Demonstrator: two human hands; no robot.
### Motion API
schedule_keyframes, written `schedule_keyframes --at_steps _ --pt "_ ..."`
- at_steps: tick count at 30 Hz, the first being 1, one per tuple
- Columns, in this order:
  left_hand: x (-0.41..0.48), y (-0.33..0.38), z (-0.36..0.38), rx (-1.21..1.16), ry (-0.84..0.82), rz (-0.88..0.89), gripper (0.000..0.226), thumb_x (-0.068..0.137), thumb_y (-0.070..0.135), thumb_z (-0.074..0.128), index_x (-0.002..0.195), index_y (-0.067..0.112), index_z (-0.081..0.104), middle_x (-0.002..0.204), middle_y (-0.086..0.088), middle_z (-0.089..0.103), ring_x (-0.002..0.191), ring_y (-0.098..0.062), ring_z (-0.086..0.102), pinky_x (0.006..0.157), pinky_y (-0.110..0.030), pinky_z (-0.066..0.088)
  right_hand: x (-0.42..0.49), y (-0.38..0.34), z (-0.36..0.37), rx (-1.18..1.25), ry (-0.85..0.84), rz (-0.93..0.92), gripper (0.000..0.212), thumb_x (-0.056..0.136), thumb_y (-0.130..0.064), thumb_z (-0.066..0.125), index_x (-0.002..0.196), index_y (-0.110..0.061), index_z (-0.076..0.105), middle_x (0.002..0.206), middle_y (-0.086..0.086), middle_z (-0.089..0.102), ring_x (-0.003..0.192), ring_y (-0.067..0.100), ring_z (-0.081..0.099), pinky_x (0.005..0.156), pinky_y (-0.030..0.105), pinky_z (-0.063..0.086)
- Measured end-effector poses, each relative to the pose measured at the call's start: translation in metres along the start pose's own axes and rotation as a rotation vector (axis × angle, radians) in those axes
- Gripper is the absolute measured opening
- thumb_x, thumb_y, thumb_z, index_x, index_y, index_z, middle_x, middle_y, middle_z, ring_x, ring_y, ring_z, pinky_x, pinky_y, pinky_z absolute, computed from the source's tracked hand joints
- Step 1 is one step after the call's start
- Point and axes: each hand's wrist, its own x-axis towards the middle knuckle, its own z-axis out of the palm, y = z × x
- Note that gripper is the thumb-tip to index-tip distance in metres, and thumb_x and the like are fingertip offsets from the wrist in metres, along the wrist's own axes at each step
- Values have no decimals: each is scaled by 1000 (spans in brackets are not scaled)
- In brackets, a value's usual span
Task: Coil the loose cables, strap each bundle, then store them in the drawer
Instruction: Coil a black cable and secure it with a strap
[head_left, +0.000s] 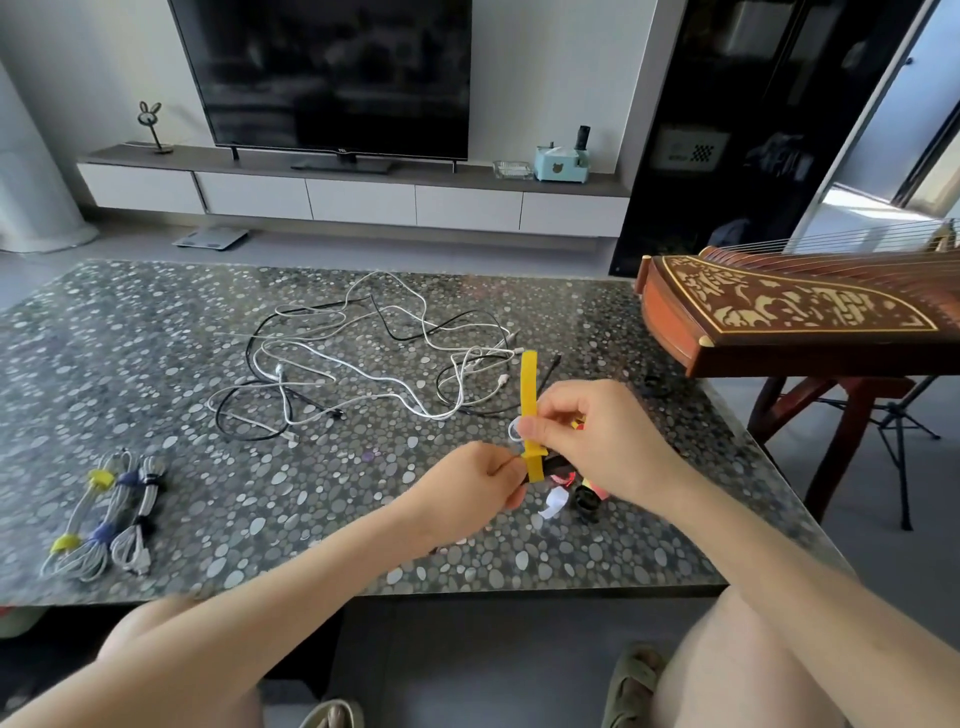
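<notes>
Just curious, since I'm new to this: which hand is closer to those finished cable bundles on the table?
Left. The left hand sits to the right of the strapped bundles, well apart; the right hand is farther right still. Both pinch the yellow strap.

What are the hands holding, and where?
A yellow strap. The right hand pinches its middle, and the left hand pinches it near its lower end.

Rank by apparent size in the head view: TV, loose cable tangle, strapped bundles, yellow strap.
1. TV and loose cable tangle: similar extent, and the TV is cropped at the top, so unranked.
2. strapped bundles
3. yellow strap
</notes>
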Motion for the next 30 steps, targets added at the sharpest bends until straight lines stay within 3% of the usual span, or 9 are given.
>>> schedule_keyframes --at_steps 2,4,6,8,12,17,21,25,30 --pt "1 2 -2 -294 -200 -187 39 101 18 32 65 14 47 38 11 34 33 -5 25 38 -18 23 -3 -7 8 -236 124 -310 24 80 -18 72 60 -6 66 64 2 64 60 20 56 61 36 48" --pt "1 -1 -7 -573 -537 -256 38 100 16 27 66 14 43 40 12 29 35 -3 20 37 -15 18 -10 -11 13 -389 186 -552 24 80 -17 70 61 -4 66 64 3 63 60 23 57 61 32 48" --pt "0 -8 -12 -768 -794 -229 29 95 20 30 69 14 42 45 11 23 41 -5 14 40 -15 17 -13 -8 11 -379 183 -587 29 85 -22 64 63 -4 65 64 2 61 56 21 55 57 29 45" --pt "-1 -14 -10 -838 -827 -182 28 95 24 30 73 14 44 48 11 21 45 -7 13 45 -17 19 -14 -6 12 -265 132 -389 33 89 -25 61 64 -4 63 60 0 55 50 13 47 50 25 38" --pt "0 -15 -2 -750 -603 -105 38 103 26 26 80 11 52 54 7 40 50 -8 34 53 -19 32 -10 3 15 67 91 75 34 93 -19 60 67 4 58 51 4 45 48 9 38 47 19 29" --pt "-1 -3 -7 -112 -80 126 13 96 26 53 92 16 61 75 1 66 67 -13 59 69 -28 48 -9 8 16 85 123 158 34 93 -19 59 67 3 59 50 5 46 45 10 42 43 25 36" --pt "-4 4 -6 335 264 395 23 91 32 60 98 10 62 89 1 67 78 -16 62 72 -28 47 -6 10 16 55 126 142 33 93 -19 58 65 -1 59 49 1 49 45 9 46 44 18 34" --pt "-2 8 -1 577 373 559 27 98 28 47 102 4 60 88 -7 65 77 -26 59 72 -37 46 -1 12 16 8 135 156 36 93 -20 58 61 -5 56 50 -2 50 47 7 43 48 19 34" --pt "11 10 1 745 334 627 25 101 17 39 117 5 54 98 -5 62 85 -23 55 80 -35 43 4 17 13 -17 117 188 38 93 -17 58 62 3 57 58 13 60 54 18 51 57 33 42"
